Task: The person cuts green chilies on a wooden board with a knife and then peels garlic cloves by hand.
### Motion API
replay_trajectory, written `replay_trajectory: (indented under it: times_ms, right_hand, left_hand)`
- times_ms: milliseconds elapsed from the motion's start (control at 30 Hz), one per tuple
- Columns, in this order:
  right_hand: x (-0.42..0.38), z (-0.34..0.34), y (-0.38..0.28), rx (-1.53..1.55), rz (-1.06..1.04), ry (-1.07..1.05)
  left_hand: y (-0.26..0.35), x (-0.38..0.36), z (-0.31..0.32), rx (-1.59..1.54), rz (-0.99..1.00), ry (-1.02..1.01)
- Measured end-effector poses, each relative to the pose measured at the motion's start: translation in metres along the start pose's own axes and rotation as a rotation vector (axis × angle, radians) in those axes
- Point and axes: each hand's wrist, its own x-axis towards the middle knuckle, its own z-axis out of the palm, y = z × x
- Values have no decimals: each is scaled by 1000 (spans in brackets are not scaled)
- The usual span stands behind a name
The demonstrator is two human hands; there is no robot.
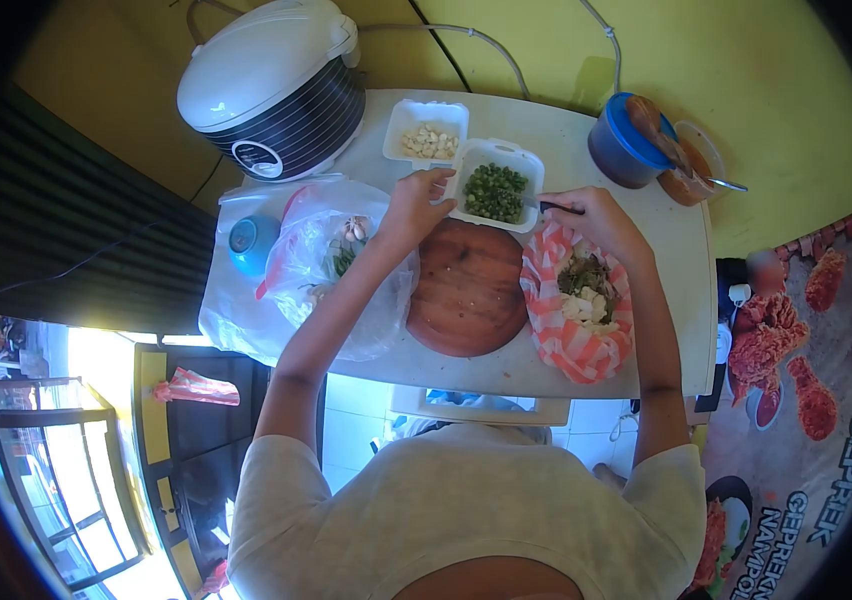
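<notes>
My right hand (594, 218) is closed round the dark handle of a knife (558, 208), whose tip end reaches into a white foam box (541, 190) of chopped green pieces (495, 192). At the left edge of that box is my left hand (424, 203), its fingers bent; whether they pinch the rim is hard to tell. Behind it stands another foam box (395, 128) holding peeled garlic cloves (429, 141). Below the boxes lies a round wooden board (468, 290) with small crumbs on it.
A striped red and white bag (581, 365) with peelings sits right of the board. Clear plastic bags (376, 320) and a blue cup (253, 243) are at the left. A rice cooker (276, 90) stands back left, a blue-lidded tub (626, 145) back right.
</notes>
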Motion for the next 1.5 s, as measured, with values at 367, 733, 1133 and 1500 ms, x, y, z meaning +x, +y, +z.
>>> replay_trajectory:
  times_ms: [367,733,1133,1500]
  right_hand:
    - [-28,3,-18,66,-35,145]
    - [-51,125,5,-200,-487,309]
    - [-51,115,-47,-121,-689,290]
    - [66,218,-101,-483,-956,31]
  left_hand:
    - [38,-18,-26,105,80,139]
    - [64,-151,-69,-239,-199,450]
    - [56,-216,-83,38,-287,736]
    - [4,-201,-63,615,-292,350]
